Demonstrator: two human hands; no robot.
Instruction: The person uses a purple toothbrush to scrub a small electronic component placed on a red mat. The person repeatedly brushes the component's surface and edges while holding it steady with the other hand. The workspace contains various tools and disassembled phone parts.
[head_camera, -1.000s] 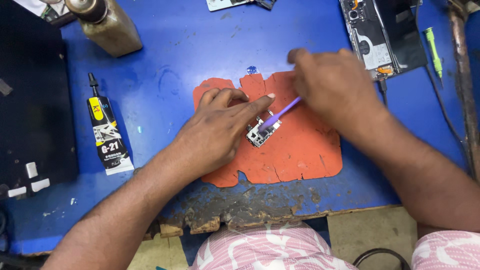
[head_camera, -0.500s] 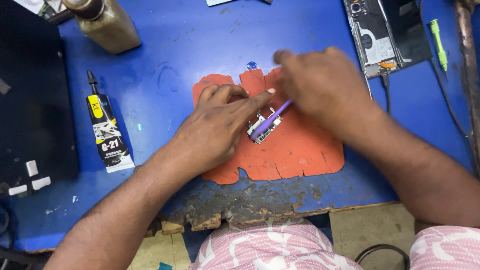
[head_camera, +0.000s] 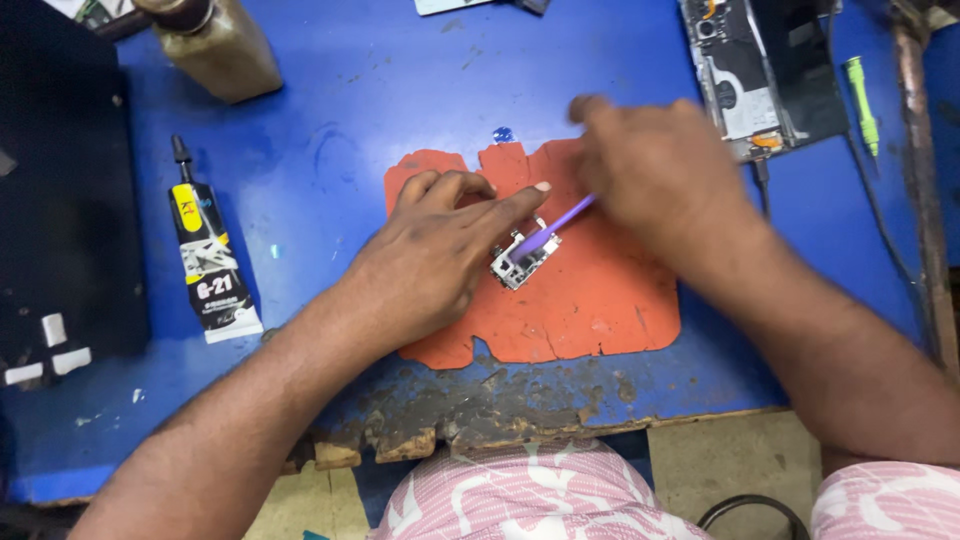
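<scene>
Since the earlier frames, the right hand (head_camera: 650, 175) has shifted only a little, and the purple brush (head_camera: 550, 229) it holds now lies at a slightly flatter angle, with its bristle end still on the small circuit module (head_camera: 518, 264). Its fingers are closed around the far end of the brush handle, though the hand is blurred, so I cannot tell the exact grip. The left hand (head_camera: 440, 255) stays in the same place: its index finger is stretched out and presses on the module from the 9 o'clock side, while the other fingers are curled and rest on the orange mat (head_camera: 590, 310). The module has not moved; it sits near the middle of the mat, touching the fingertip and the brush.

I judge that the brushing goes on in short strokes and the part remains pinned down.

On the blue surface (head_camera: 340, 100), a glue tube (head_camera: 208, 270) lies at 9 o'clock from the mat, well apart; a brownish bottle (head_camera: 215, 45) stands at 11 o'clock; an opened phone (head_camera: 740, 75) lies at 1 o'clock, with a green tool (head_camera: 862, 100) beside it
</scene>
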